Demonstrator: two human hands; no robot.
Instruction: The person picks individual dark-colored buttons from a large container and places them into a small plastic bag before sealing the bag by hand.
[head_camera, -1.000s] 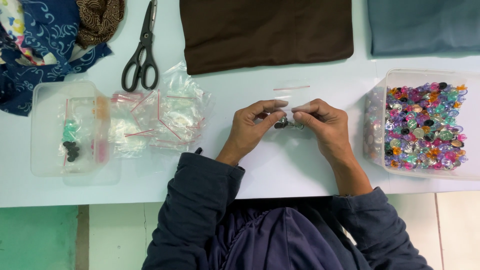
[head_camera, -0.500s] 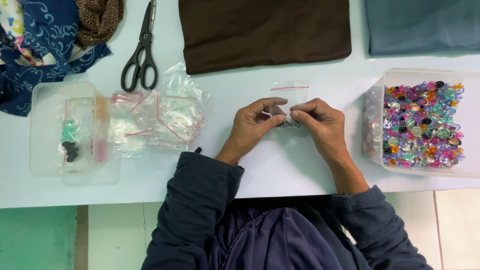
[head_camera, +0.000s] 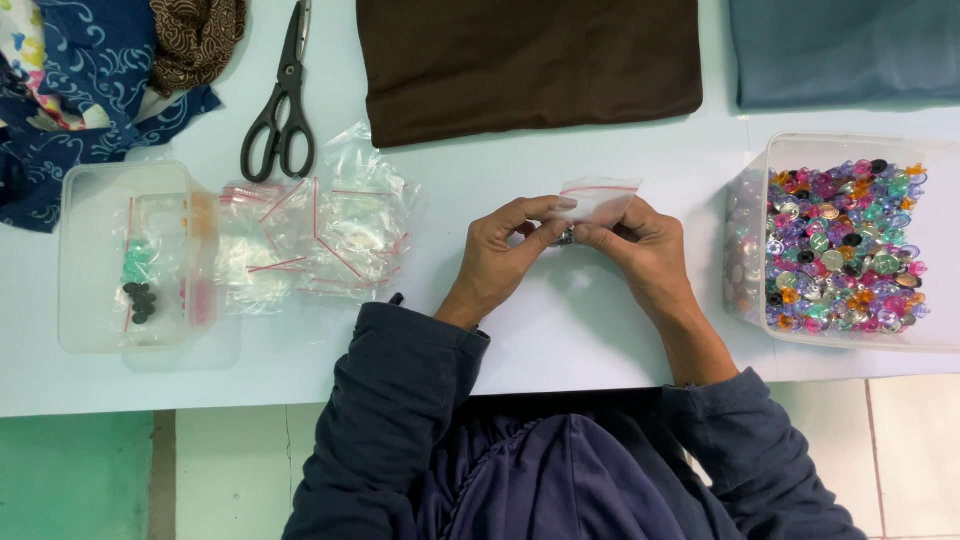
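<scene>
Both hands meet over the middle of the white table (head_camera: 600, 330), fingertips pinched together on a small clear zip bag (head_camera: 597, 199) with a red strip. The left hand (head_camera: 503, 255) grips its lower edge with thumb and forefinger, and the right hand (head_camera: 645, 255) pinches it from the other side. A dark bit shows between the fingertips, too small to tell what it is. Compared with half a second ago, the bag now stands higher above the fingers, its red strip plain against the table, where before it lay flatter beyond the knuckles; the hands have barely shifted. To the right sits a clear tub (head_camera: 850, 145) of coloured beads (head_camera: 845, 245). To the left lie a heap of empty bags (head_camera: 320, 225), a clear box (head_camera: 125, 260) and scissors (head_camera: 282, 100). Brown cloth (head_camera: 530, 60) lies beyond the hands.
</scene>
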